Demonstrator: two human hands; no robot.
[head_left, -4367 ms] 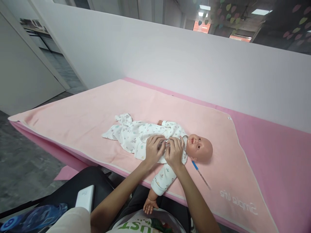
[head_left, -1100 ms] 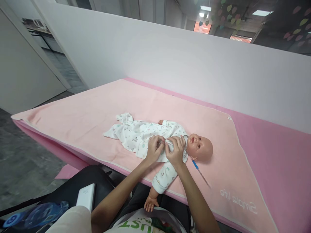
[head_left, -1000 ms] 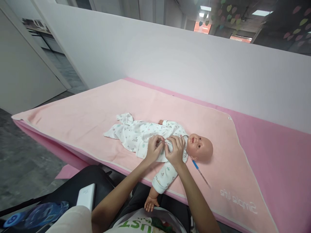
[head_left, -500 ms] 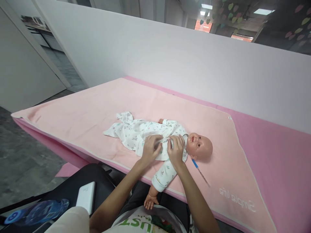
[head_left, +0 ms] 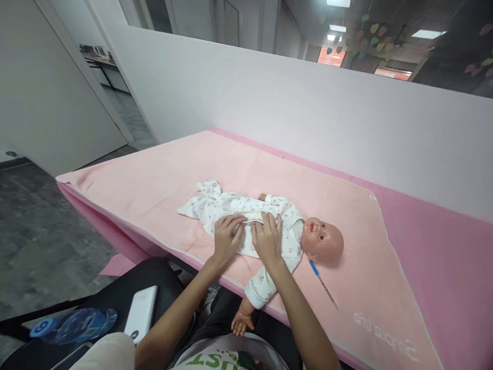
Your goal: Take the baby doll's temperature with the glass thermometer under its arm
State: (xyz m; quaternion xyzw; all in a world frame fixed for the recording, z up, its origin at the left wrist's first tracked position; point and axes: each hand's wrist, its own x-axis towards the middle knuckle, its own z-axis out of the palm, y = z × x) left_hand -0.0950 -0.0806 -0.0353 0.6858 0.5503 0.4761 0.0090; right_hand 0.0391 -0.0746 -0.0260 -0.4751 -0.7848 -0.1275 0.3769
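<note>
A baby doll (head_left: 322,240) lies on its back with its head to the right, dressed in a white patterned romper (head_left: 290,210). My left hand (head_left: 228,237) is closed on the front edge of the romper near the doll's belly. Closer to the chest, my right hand (head_left: 268,237) pinches the same edge, and a strip of cloth is stretched between the two hands. The fingertips partly hide the cloth edge. One doll arm hangs over the table's near side. Beside the doll's head lies a thin stick like a glass thermometer (head_left: 324,286) with a blue end.
A pale pink blanket (head_left: 162,169) covers the table over a darker pink cover (head_left: 435,231). A white wall (head_left: 308,113) stands behind. At the lower left, a black chair (head_left: 165,277) bears a white power bank (head_left: 141,311) and a blue plastic bottle (head_left: 82,325).
Both hands have moved along the romper's front edge, away from the doll's head toward its legs. The whole view has shifted slightly as the camera turned left.
</note>
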